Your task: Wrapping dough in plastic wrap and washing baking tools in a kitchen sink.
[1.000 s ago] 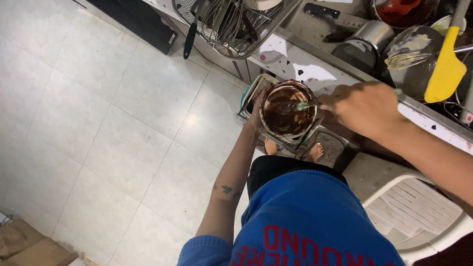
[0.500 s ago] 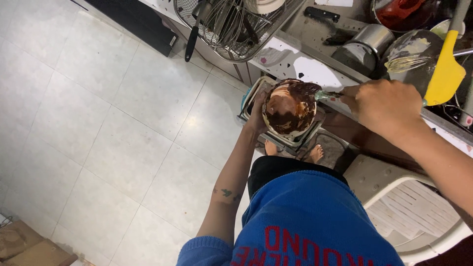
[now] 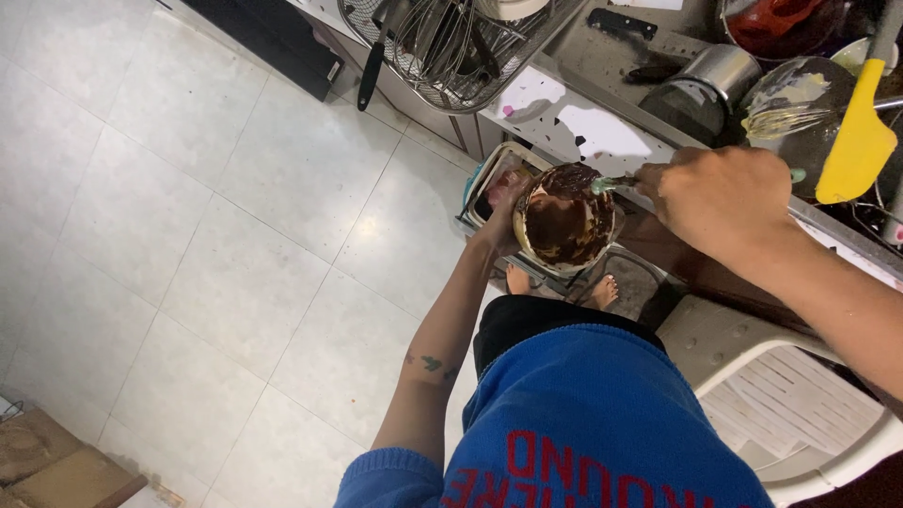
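Note:
My left hand (image 3: 500,209) grips the near rim of a round bowl (image 3: 562,218) smeared inside with dark brown batter, held tilted above the floor beside the counter. My right hand (image 3: 726,199) is closed around the handle of a green-tipped spatula (image 3: 613,182), whose end rests at the bowl's upper rim. My blue sweater and bare feet show below the bowl.
A wire rack (image 3: 461,42) of utensils hangs over the counter edge (image 3: 574,122). A metal pot (image 3: 710,75), a whisk in a dark bowl (image 3: 800,108) and a yellow spatula (image 3: 858,141) sit at top right. A white plastic chair (image 3: 771,376) stands to my right, cardboard (image 3: 56,466) at bottom left.
My right hand has drawn the spatula from inside the bowl up to its rim. The bowl has tilted slightly, still held in my left hand.

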